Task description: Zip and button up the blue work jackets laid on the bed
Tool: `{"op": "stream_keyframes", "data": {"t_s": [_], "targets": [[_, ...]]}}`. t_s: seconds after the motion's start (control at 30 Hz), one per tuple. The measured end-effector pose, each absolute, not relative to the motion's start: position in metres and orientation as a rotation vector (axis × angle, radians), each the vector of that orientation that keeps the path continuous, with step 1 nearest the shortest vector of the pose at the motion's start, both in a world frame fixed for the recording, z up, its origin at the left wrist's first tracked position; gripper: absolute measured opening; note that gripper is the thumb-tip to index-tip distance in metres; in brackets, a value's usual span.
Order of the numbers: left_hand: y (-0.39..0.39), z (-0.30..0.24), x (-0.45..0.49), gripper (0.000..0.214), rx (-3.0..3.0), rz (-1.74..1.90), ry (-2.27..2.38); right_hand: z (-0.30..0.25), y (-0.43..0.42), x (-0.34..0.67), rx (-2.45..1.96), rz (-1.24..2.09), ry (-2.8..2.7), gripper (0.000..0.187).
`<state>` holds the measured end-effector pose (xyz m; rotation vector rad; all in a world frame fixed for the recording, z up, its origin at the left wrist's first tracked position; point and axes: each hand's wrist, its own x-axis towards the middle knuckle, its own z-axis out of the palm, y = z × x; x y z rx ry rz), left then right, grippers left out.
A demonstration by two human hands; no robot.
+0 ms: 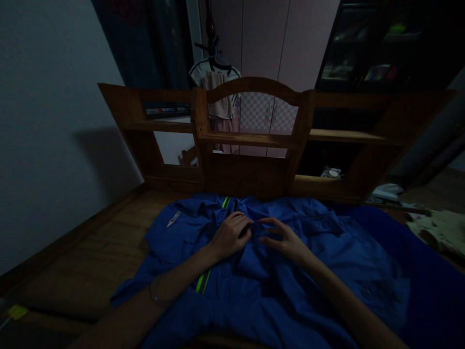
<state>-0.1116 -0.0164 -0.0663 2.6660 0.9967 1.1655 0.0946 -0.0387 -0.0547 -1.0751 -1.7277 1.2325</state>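
A blue work jacket [290,286] with yellow-green stripes and a small pale patch lies spread out before me. My left hand [232,233] is at the middle of the jacket, its fingers curled and closed on a fold of the cloth near the front. Just to its right, my right hand [285,238] has its thumb and fingers apart over the same bunched cloth. Dim light hides the exact spot between the fingertips, so I cannot make out any button there.
Beyond the jacket rises a wooden headboard [250,140] with open shelves. Bare wooden boards [105,242] stretch to the left, beside a pale wall [65,131]. Deep blue cloth [428,291] lies at right. Clothes hang on a coat stand [211,29] behind.
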Motion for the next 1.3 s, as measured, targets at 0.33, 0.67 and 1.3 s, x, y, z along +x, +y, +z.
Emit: {"op": "stream_keyframes", "data": {"t_s": [0.33, 0.67, 1.3], "targets": [[-0.014, -0.068, -0.113, 0.011, 1.955, 1.192, 1.071, -0.062, -0.035, 0.099, -1.17, 1.282, -1.625, 0.05], [-0.008, -0.072, -0.109, 0.03, 1.338, 1.022, 0.823, -0.053, -0.038, 0.095, -1.03, 1.328, -1.557, 0.058], [-0.004, -0.075, -0.111, 0.029, 1.481, 1.031, 0.927, -0.049, -0.047, 0.094, -1.069, 0.934, -2.048, 0.037]]}}
